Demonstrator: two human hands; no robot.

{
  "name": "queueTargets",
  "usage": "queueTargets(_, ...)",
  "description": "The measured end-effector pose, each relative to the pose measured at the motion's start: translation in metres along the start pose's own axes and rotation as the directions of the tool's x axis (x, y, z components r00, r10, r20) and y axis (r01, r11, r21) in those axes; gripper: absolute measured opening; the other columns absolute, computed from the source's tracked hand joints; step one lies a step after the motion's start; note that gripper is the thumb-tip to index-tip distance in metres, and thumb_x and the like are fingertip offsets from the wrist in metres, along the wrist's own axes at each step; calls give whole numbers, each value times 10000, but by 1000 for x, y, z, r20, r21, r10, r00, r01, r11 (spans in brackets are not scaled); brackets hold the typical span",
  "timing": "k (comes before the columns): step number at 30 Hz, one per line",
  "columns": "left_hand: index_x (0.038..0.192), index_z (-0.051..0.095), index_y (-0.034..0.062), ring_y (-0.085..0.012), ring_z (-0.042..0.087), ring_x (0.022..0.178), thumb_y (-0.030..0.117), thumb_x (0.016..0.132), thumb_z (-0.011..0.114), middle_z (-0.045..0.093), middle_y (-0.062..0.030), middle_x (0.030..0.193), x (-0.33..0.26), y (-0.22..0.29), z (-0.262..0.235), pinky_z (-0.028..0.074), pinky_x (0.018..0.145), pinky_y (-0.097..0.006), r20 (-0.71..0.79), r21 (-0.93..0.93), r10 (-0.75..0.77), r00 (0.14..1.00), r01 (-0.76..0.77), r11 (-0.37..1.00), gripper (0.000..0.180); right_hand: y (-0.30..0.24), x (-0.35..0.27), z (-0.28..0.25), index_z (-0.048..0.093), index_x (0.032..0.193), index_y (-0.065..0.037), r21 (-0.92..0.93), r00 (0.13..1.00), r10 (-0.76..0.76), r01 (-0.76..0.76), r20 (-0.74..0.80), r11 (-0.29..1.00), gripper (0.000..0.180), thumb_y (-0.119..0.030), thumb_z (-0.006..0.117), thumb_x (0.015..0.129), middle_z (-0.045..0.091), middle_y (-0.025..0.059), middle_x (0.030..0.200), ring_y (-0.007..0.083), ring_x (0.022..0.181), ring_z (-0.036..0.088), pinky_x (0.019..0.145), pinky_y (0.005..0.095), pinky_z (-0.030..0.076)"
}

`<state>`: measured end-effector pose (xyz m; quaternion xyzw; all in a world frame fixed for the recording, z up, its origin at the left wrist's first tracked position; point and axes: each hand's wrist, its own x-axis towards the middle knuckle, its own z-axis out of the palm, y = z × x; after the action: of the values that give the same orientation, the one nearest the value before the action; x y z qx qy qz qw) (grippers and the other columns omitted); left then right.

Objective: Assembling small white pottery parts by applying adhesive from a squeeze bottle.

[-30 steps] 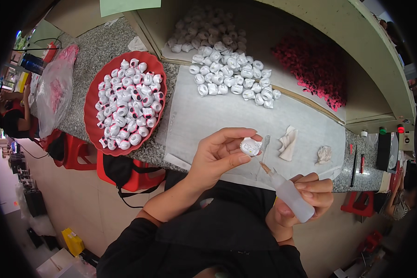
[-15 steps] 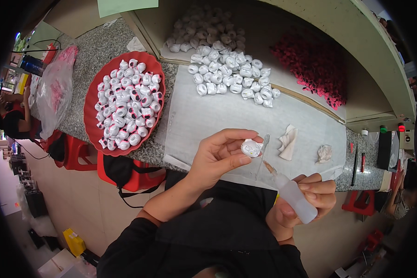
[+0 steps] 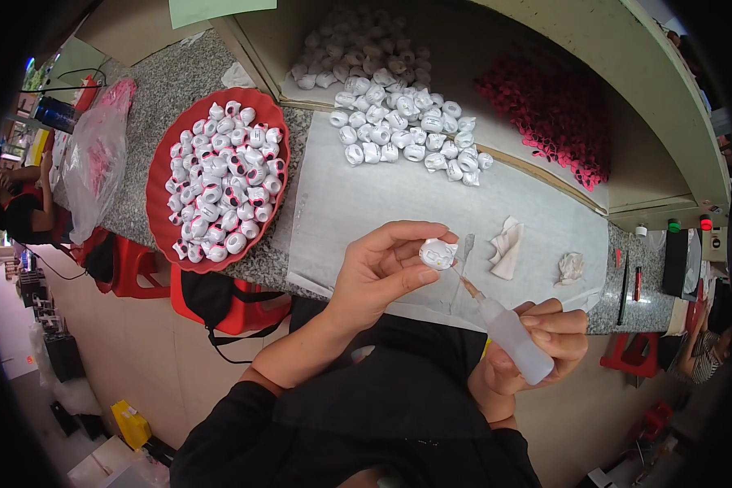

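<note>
Fingertips of our left hand pinched a small white figurine, thumb below and fingers curled over its top. Just to its right, our right hand was closed around a squeeze bottle, whose thin nozzle reached up to the figurine's edge. Beyond the left hand, on the counter, sat a red bowl and a loose white pile.
</note>
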<state>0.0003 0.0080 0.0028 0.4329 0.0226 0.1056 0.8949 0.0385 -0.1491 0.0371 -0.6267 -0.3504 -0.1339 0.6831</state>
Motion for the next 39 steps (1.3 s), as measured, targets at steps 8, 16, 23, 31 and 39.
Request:
queueTargets(8,1026,474,-22,-202,512,930,-47,702,550,509,-149,1004,1,-2,1,425,824,-348,26,43,67,997,-68,997,334,0,1,2,414,838,-84,31,1000,9,-8,-23,999,491,-103,781,513,432,44,818,136,604,476,522,232,451)
queueTargets(16,1012,491,-33,-211,498,939,-80,686,549,495,-156,1021,-1,-4,0,410,808,-324,76,161,113,991,-124,979,335,6,1,13,393,748,-42,-33,987,-74,70,-144,997,397,-246,706,617,403,65,745,102,539,382,452,190,347)
queueTargets(23,1002,509,-35,-214,469,977,-88,691,544,486,-159,1036,0,-1,1,380,819,-320,111,332,155,982,-184,925,317,5,-1,10,414,771,-30,1,995,-64,64,-78,998,394,-217,714,598,407,70,748,104,549,391,457,190,351)
queueTargets(31,1020,531,0,-160,462,973,-70,708,531,497,-106,1045,3,-1,-2,376,769,-242,115,341,188,975,-216,915,320,3,3,0,439,845,-76,-2,1000,3,-3,-28,1000,499,-90,790,490,439,53,811,140,606,478,533,236,444)
queueTargets(39,1055,476,-28,-180,485,961,-78,706,532,497,-137,1050,9,14,-26,386,821,-279,-76,202,260,963,-240,949,357,36,36,-21,393,857,-8,87,920,385,-379,-71,921,266,65,501,626,420,106,835,188,692,511,523,259,472)
